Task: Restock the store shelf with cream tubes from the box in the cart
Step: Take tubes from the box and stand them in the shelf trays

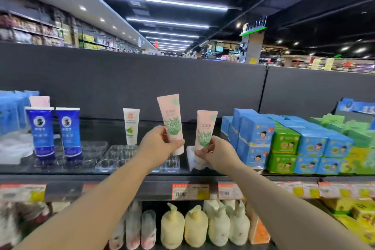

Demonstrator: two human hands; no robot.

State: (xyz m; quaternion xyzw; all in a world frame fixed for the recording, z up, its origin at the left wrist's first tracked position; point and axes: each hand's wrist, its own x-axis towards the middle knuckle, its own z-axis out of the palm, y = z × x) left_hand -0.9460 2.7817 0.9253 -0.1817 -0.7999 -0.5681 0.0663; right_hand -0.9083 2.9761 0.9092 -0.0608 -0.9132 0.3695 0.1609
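Head view: left hand (pixel 160 144) and right hand (pixel 216 153) each grasp pink tubes (pixel 170 119) above open shelf (pixel 142 170).

Top shelf (pixel 121 128): dark deck carrying two blue tubes (pixel 43 131), one white tube (pixel 131 126), clear slotted trays (pixel 119 155), stacked blue/green boxes (pixel 284 142) at right.

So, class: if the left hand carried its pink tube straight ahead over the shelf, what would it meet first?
Probably the dark back panel; the left hand with its pink tube seems clear of the white tube.
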